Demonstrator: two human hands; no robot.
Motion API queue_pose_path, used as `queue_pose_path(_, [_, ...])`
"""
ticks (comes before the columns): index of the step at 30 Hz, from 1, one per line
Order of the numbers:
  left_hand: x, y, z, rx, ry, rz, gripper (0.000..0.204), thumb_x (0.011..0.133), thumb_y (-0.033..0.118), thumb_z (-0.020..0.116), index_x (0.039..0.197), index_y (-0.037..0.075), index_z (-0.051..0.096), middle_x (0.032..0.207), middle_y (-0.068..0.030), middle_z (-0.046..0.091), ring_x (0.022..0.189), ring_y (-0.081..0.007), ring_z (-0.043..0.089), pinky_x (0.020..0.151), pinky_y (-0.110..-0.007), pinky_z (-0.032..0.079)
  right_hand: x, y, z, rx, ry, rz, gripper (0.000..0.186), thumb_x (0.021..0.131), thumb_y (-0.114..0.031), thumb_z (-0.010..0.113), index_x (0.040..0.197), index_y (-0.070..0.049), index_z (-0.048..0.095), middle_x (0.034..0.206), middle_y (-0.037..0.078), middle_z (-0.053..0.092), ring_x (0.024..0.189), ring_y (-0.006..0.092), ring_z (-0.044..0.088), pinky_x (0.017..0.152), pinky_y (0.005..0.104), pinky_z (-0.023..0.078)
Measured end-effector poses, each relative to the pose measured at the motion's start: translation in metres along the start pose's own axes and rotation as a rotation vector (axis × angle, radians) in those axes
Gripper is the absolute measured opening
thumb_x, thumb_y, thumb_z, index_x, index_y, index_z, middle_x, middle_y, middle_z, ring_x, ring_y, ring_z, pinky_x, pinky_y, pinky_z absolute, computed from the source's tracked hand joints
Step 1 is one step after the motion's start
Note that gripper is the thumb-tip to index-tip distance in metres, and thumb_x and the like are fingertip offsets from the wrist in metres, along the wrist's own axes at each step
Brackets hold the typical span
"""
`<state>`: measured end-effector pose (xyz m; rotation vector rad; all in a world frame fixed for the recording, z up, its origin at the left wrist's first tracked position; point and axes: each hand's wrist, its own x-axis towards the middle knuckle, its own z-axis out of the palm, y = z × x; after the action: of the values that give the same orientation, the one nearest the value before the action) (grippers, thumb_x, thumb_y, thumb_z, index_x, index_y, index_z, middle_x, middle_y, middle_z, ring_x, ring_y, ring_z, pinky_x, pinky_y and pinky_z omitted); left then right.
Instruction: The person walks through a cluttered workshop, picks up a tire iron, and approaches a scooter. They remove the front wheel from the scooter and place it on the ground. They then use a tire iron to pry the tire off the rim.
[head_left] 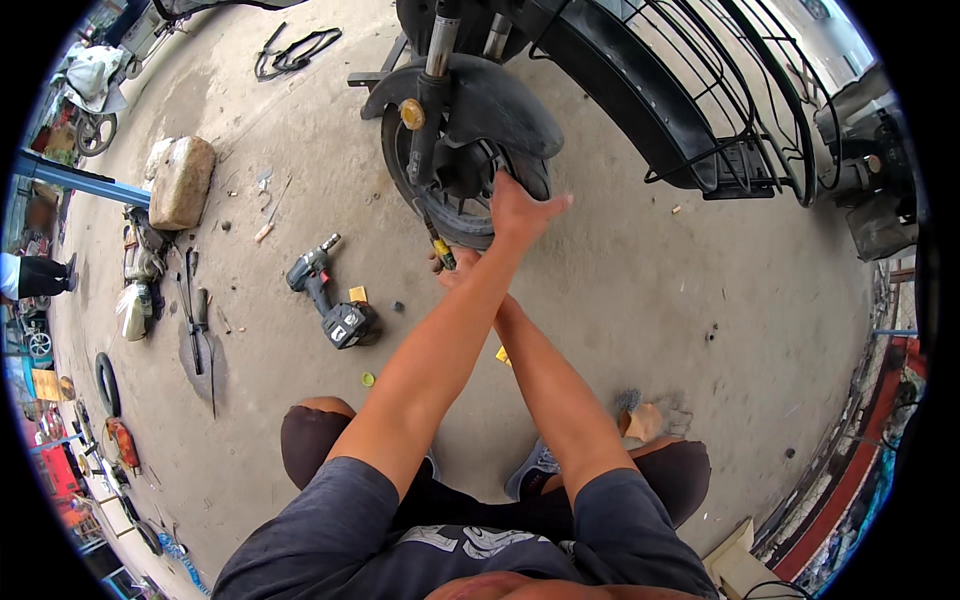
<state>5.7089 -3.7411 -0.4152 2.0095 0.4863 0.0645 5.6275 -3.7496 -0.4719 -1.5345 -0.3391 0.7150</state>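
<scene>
Dark shirt (300, 530) foremost, left hand (521, 212) touches dusty black wheel (462, 182), grip unclear, as right hand (459, 264) clasps yellow-and-black tool (441, 247).

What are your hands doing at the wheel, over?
Left grip at tyre. Right grip holding yellow-black tool. Left forearm crosses over the right one.

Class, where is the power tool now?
In the head view, the power tool lies on the ground, left of the wheel, beside a yellow piece.
</scene>
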Motion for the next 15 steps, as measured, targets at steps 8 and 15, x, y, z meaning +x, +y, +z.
queue_pose_path(8, [-0.004, 0.002, -0.004, 0.024, 0.044, -0.084, 0.106, 0.064, 0.042, 0.087, 0.139, -0.012, 0.033, 0.137, -0.0301, 0.051, 0.129, -0.043, 0.05, 0.108, -0.05, 0.036, 0.019, 0.003, -0.016, -0.088, 0.063, -0.051, 0.033, 0.072, 0.0, 0.051, 0.103, -0.001, 0.063, 0.084, 0.001, 0.06, 0.078, 0.0115, 0.054, 0.072, 0.0287, 0.045])
queue_pose_path(15, [-0.01, 0.005, -0.019, -0.001, 0.033, -0.073, 0.098, 0.062, 0.037, 0.085, 0.135, -0.009, 0.038, 0.13, -0.0283, 0.056, 0.124, -0.0433, 0.054, 0.106, -0.05, 0.038, 0.031, -0.002, 0.006, -0.259, 0.076, -0.047, 0.027, 0.077, -0.001, 0.051, 0.101, -0.001, 0.063, 0.082, 0.002, 0.06, 0.078, 0.0123, 0.056, 0.072, 0.0292, 0.046])
